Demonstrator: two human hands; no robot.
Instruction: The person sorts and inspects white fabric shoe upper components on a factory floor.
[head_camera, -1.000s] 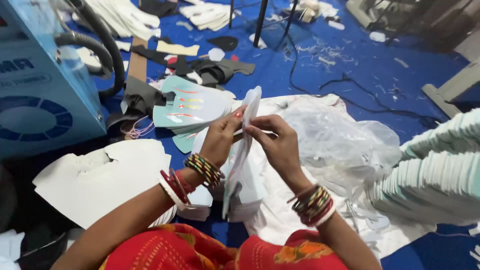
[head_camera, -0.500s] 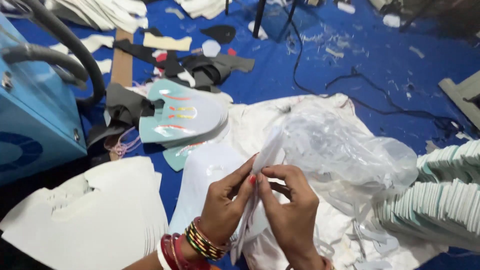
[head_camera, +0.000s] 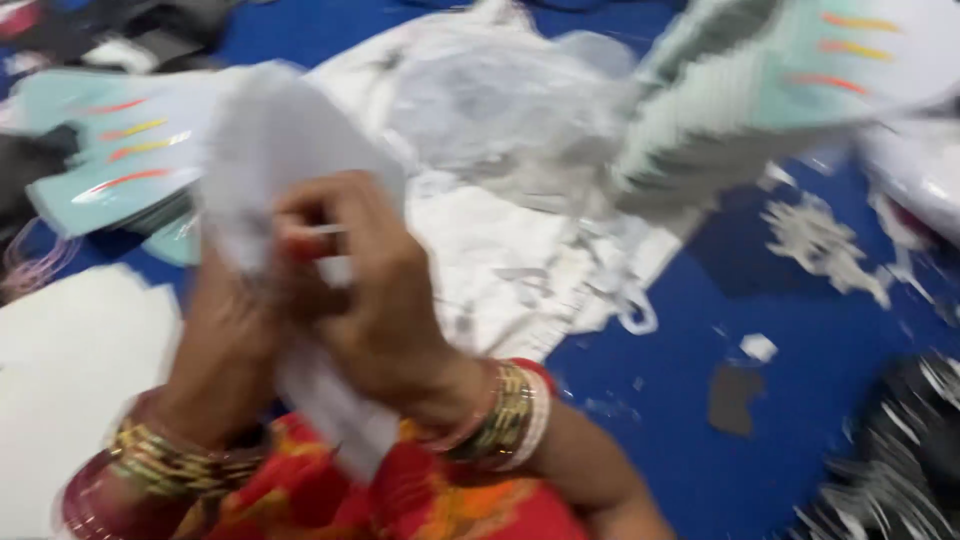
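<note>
While both forearms rise from the bottom edge of the view, the two hands meet close in front of the camera and hold one white sheet piece (head_camera: 265, 150) between them. The right hand (head_camera: 375, 300) is in front, with its back to the camera and its wrist bent; its fingers are curled closed over the sheet, and the thumb with a red nail presses on the white material. The left hand (head_camera: 235, 330) is partly hidden behind the right one and the sheet; its fingers seem closed on the same piece from the other side, but the picture is blurred and the exact grip is not clear. The sheet stands nearly upright, its upper part above the hands and its lower end hanging down between the wrists. Both wrists carry gold and red bangles (head_camera: 505, 415). Behind the hands a crumpled clear plastic bag (head_camera: 480, 90) lies on white material on the blue floor (head_camera: 800, 370). To the left lie pale green cut pieces with orange stripes (head_camera: 110, 160), and another stack of pale green pieces (head_camera: 760, 90) is at upper right, well apart from the hands.
</note>
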